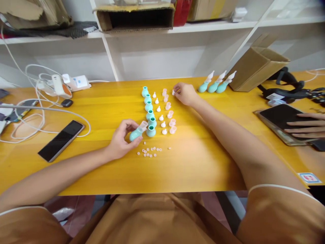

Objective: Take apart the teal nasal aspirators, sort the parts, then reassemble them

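Observation:
My left hand [124, 139] is wrapped around a teal squeeze bulb [135, 135], held tilted, with a translucent pinkish collar [143, 125] on its mouth. My right hand [186, 94] reaches to the back of the table, its fingertips pinched on a small white nozzle tip [173, 92]. Between the hands stands a column of open teal bulbs [148, 106]. Beside it run a column of small white cone-shaped pieces [158, 108] and one of pinkish collars [168, 106]. Several tiny pale rings [151, 149] lie scattered near my left hand.
Three assembled nasal aspirators [212, 87] stand at the back right, beside a cardboard box [256, 67]. A phone [61, 140] and white cables with chargers [58, 86] lie left. Another person's hand [307, 125] rests on a dark tablet [281, 122] at right. A shelf edge [213, 25] overhangs the back.

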Demonstrator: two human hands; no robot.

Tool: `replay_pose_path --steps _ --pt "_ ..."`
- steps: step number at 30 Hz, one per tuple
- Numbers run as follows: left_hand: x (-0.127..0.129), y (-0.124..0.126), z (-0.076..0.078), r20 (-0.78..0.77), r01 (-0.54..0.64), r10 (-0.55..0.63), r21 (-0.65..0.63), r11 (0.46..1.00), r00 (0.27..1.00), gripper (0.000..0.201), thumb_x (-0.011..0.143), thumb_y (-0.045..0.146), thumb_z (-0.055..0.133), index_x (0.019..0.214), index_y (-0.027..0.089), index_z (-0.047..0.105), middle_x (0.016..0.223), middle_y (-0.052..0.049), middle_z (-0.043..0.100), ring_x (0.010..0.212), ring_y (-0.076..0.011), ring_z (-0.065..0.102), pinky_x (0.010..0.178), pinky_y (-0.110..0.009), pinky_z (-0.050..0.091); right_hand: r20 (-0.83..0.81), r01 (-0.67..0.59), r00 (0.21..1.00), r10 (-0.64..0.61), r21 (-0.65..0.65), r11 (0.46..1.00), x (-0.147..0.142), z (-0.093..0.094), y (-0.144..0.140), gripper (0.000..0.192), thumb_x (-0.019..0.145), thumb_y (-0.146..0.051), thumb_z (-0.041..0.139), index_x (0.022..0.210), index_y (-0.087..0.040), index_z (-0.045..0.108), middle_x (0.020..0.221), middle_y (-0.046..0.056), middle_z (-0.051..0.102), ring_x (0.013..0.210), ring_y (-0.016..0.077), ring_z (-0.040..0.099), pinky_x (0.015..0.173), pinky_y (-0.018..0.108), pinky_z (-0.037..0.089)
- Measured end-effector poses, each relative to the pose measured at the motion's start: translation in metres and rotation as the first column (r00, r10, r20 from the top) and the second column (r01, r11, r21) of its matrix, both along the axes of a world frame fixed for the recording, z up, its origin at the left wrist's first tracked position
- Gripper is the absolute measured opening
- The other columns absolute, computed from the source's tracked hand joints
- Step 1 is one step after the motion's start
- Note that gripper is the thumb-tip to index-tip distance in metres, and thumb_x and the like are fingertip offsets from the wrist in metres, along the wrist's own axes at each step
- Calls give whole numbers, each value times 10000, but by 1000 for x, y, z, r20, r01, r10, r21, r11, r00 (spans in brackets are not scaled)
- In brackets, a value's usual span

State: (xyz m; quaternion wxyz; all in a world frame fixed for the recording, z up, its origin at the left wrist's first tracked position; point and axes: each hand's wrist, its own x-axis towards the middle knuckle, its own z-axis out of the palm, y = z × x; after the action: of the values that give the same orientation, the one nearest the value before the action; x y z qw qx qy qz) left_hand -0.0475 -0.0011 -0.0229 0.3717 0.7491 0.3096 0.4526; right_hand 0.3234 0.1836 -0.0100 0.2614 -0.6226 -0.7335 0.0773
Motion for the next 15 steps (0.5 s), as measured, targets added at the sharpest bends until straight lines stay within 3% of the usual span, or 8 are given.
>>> replay_pose_path --steps 7,15 --pt "3 1 1 1 -19 19 -13 1000 1000 404 943 371 827 1224 244 566 1185 -75 656 1081 -208 691 970 -379 625 -146 -36 989 24 -82 996 8 4 3 570 840 -44 550 1398 -113 644 1262 161 831 1075 273 806 1043 421 595" --pt "5 -1 3 -8 8 -8 -17 1000 1000 392 950 352 815 1230 241 562 1166 -71 671 1060 -206 705 945 -368 618 23 -24 999 25 -50 998 11 4 2 474 873 -90 568 1311 -200 712 1236 94 854 1310 332 728 1196 526 519"
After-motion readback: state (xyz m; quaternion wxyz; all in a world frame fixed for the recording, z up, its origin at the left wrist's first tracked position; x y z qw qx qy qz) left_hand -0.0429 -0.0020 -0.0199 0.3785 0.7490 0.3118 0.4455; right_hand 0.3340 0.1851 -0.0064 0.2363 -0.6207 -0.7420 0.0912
